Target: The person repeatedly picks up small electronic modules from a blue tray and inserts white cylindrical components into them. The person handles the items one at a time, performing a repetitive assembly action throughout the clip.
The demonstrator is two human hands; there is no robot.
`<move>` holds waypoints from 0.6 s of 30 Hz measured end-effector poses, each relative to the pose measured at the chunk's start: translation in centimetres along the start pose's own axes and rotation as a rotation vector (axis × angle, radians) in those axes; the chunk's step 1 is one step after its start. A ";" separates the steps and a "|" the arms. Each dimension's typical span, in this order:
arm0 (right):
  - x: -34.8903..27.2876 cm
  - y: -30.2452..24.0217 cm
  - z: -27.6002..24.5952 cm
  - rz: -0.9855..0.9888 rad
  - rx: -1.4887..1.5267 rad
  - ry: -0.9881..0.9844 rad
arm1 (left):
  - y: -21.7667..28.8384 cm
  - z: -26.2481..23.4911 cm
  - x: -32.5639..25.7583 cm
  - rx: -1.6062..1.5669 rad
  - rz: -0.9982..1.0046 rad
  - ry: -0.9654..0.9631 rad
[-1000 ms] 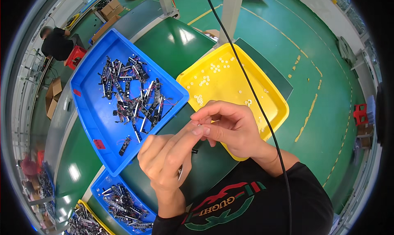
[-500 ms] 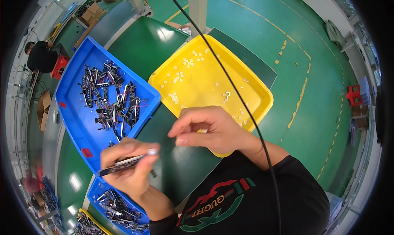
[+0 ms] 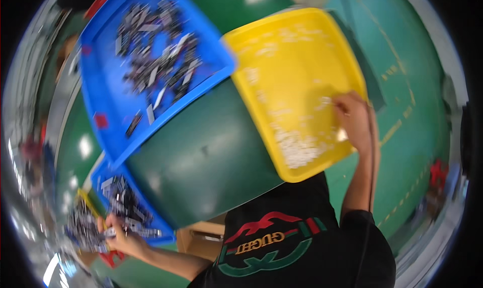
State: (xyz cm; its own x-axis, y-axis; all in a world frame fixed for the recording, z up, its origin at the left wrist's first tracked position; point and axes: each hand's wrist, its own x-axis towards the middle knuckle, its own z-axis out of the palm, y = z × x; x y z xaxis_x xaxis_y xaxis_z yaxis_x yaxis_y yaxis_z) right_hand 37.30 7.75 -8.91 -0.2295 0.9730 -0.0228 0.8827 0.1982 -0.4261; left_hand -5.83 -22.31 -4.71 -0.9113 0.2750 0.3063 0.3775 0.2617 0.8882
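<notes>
My right hand (image 3: 354,119) reaches into the right side of the yellow tray (image 3: 322,167), fingertips pinched together beside a few small white rings (image 3: 324,101). Whether a ring sits between them is hidden. At the lower left, my left hand (image 3: 121,236) is over the near end of the smaller blue tray (image 3: 166,233), beside its heap of dark and silver strip-shaped parts (image 3: 126,202). Its fingers are curled, with a pale streak at the tips that blur keeps me from naming. A dense heap of white rings (image 3: 297,150) fills the yellow tray's near corner.
The large blue tray (image 3: 108,122) at the upper left bears more strip-shaped parts (image 3: 161,46). A dark green tabletop (image 3: 206,157) lies between the trays. Left of the smaller blue tray is a yellow-rimmed container (image 3: 88,200) of similar parts. A cardboard box (image 3: 201,237) stands below the table's near edge.
My hands have moved apart: the right into the yellow tray, the left down to the smaller blue tray. The strip-shaped part is no longer plainly visible in my left hand. The view has shifted.
</notes>
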 end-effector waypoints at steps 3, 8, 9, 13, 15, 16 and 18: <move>-0.1 0.8 0.5 -0.033 0.047 -0.043 | -1.9 -3.0 0.2 0.185 0.063 0.115; 0.3 1.6 1.0 -0.012 0.089 -0.082 | -5.1 -8.5 1.1 0.536 -0.181 0.053; 0.5 1.1 0.9 -0.001 0.072 -0.092 | -5.7 -8.9 1.0 0.623 -0.147 0.067; 1.4 0.6 0.9 -0.054 0.030 -0.145 | -4.1 -8.1 -0.1 0.688 -0.272 0.017; 1.3 0.2 1.0 -0.055 0.029 -0.147 | -3.0 -7.4 -0.3 0.651 -0.289 -0.014; 1.1 0.0 1.1 -0.046 0.044 -0.139 | -2.5 -7.2 -0.4 0.617 -0.293 -0.013; 1.0 0.1 1.4 -0.043 0.072 -0.125 | -1.7 -7.0 -0.3 0.642 -0.256 -0.003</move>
State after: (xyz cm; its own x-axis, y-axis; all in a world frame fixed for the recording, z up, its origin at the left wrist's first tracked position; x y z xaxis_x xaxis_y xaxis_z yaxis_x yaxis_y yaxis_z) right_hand 36.62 8.57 -10.24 -0.3193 0.9408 -0.1135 0.8402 0.2256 -0.4931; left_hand -7.35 -29.29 -3.92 -0.9846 0.1339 0.1125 0.1740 0.8143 0.5537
